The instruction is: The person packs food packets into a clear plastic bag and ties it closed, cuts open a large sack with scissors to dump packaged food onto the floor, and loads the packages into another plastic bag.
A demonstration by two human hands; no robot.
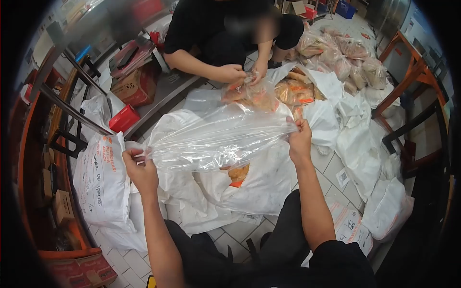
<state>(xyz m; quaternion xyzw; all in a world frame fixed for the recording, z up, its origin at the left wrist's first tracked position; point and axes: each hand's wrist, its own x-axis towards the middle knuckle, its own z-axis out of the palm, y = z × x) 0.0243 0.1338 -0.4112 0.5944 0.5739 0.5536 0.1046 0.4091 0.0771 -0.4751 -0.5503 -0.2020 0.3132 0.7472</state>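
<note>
A clear plastic bag is stretched sideways in front of me, wrinkled and shiny. My left hand pinches its gathered left end, and my right hand is closed on its right end. Beneath it lie white woven sacks. Through a gap below the bag shows an orange-and-brown packet. Just beyond, a co-worker's hands hold the top of a clear bag with orange-labelled contents. Right of that, an open white sack holds similar brown packets.
Filled clear bags are piled at the back right. A printed white sack stands left, near a red box and a metal shelf. Wooden frames stand at right. More white sacks lie on the tiled floor.
</note>
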